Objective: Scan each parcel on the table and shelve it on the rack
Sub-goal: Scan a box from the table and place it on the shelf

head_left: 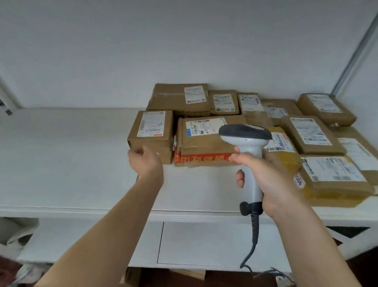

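Several brown cardboard parcels with white labels lie on the white table (68, 155), filling its right half. My left hand (146, 162) touches the near front face of a small labelled parcel (152, 131) at the left end of the group; its fingers are loosely curled against the box. My right hand (269, 180) grips the handle of a grey barcode scanner (249, 144), whose dark head hangs over a flat parcel with a red tape strip (204, 142). A coiled cable hangs from the scanner's base.
A white wall stands behind the table, with a metal rack upright (361, 44) at the right. The table's left half is bare white surface. Below the table are a white panel (208, 245), cardboard and clutter on a dark floor.
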{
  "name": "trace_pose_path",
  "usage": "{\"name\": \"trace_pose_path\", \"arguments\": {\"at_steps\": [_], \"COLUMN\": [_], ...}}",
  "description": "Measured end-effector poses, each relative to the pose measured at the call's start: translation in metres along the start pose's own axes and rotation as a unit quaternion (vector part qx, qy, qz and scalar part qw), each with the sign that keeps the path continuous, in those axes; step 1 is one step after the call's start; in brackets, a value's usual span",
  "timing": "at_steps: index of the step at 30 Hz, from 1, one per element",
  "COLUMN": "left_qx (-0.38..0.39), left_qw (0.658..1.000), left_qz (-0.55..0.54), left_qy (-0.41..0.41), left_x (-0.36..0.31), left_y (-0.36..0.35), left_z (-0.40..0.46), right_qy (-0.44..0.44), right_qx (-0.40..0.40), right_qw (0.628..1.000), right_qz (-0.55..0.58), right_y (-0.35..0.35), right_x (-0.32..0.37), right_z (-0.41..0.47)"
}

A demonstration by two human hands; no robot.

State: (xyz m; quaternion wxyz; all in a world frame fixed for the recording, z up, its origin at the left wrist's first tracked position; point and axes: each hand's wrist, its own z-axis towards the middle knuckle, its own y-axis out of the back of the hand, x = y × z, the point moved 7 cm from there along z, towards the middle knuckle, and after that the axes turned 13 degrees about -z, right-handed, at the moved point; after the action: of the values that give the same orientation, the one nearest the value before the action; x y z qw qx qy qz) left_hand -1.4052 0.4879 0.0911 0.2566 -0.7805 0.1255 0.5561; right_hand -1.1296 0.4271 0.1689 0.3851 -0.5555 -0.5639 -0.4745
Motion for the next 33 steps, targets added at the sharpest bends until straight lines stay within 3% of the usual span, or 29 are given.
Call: {"name": "trace_pose_path", "arguments": {"at_steps": [4, 8, 13, 18, 23, 33], "left_qx": [0.098, 0.242, 0.422, 0.571, 0.652, 0.711], "left_qw": [0.989, 0.954, 0.893, 0.816, 0.757, 0.694], "left_qz": [0.004, -0.014, -0.054, -0.033, 0.001, 0.112], "left_qy": [-0.106, -0.177, -0.149, -0.085, -0.045, 0.013], "left_x": [-0.022, -0.009, 0.060, 0.138, 0.204, 0.357], "left_y": [-0.054, -0.122, -0.185, -0.205, -0.225, -0.305], "left_z": [-0.085, -0.219, -0.427, -0.624, -0.776, -0.970], "right_qy": [0.019, 0.030, 0.036, -0.011, -0.032, -0.101], "right_qx": [-0.008, -0.059, -0.198, -0.381, -0.531, -0.636], "right_qw": [1.000, 0.997, 0.979, 0.924, 0.839, 0.749], "right_qz": [-0.022, -0.040, -0.032, 0.032, 0.113, 0.155], "right_y": [0.064, 0.174, 0.346, 0.499, 0.612, 0.781], "right_x": [0.006, 0.000, -0.032, -0.085, -0.142, -0.216], "right_z": [-0.031, -0.080, -0.160, -0.256, -0.340, -0.365]}}
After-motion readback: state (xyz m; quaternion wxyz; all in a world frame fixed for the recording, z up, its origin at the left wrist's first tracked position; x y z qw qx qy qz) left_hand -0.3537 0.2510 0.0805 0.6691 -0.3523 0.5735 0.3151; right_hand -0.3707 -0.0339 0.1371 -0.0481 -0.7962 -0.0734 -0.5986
